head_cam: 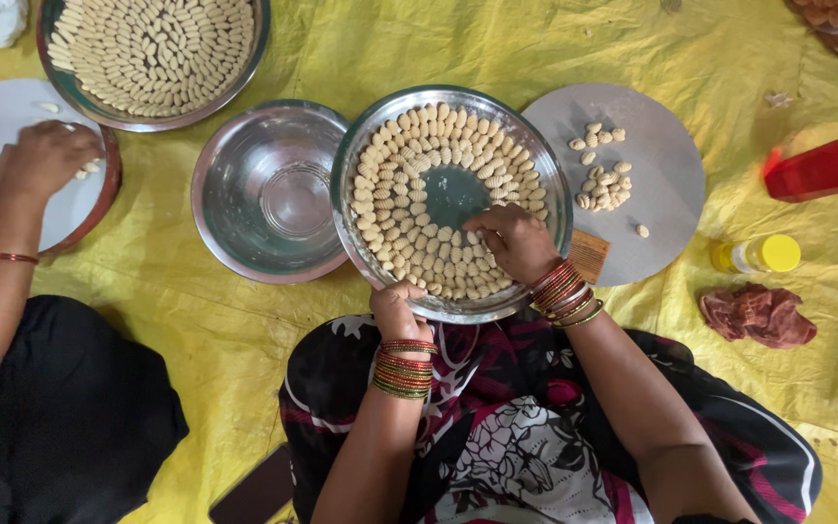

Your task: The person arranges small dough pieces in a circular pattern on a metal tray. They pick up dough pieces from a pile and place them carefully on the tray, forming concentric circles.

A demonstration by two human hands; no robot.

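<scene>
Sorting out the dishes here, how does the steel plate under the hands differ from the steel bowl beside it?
The round steel plate holds rings of small ridged dough pieces; the round steel bowl holds nothing. The plate overlaps the bowl's rim. The left hand grips the plate and the right hand rests inside; nobody touches the bowl. Both are shiny.

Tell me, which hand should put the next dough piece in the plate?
The right hand, probably. Its fingers already rest among the dough pieces by the bare middle, while the left hand grips the plate rim.

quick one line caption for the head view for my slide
Right hand places ridged dough pieces in rings inside a steel plate steadied by the left hand, on a yellow sheet.
</scene>
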